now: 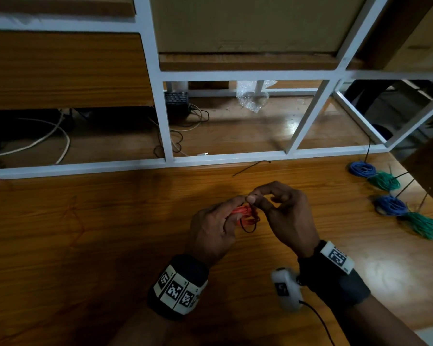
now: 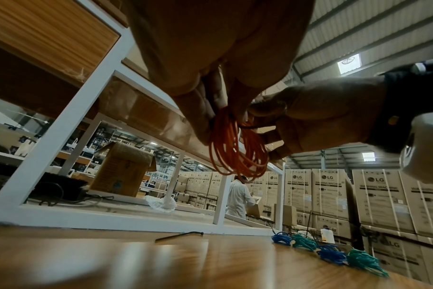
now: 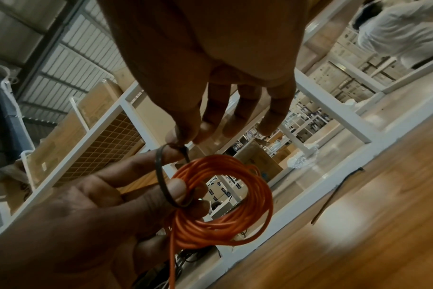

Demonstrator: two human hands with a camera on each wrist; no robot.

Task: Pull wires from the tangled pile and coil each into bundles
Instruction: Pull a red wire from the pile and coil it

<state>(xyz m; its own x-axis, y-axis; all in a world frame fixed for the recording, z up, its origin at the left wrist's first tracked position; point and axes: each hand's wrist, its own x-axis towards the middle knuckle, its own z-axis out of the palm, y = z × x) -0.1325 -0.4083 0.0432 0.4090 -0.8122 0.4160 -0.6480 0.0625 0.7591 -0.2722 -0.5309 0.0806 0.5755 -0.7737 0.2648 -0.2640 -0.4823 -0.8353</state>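
A small coil of orange wire point(image 1: 246, 217) hangs above the wooden table point(image 1: 110, 245), a little right of its middle. My left hand point(image 1: 236, 208) grips the coil point(image 3: 223, 205) at its left side, fingers curled through the loops. A black cable tie point(image 3: 162, 181) loops round the coil and one of the left fingers point(image 3: 178, 187). My right hand point(image 1: 253, 199) pinches the tie's end between thumb and forefinger just above the coil point(image 2: 235, 152), its other fingers point(image 3: 275, 113) loosely spread. A loose strand of orange wire trails down from the coil.
Two blue bundles point(image 1: 361, 169) point(image 1: 391, 205) and two green bundles point(image 1: 383, 181) point(image 1: 421, 224) lie in a row at the table's right edge. A spare black tie point(image 1: 250, 168) lies by the white frame point(image 1: 235, 156). A thin red wire point(image 1: 78, 221) lies at left.
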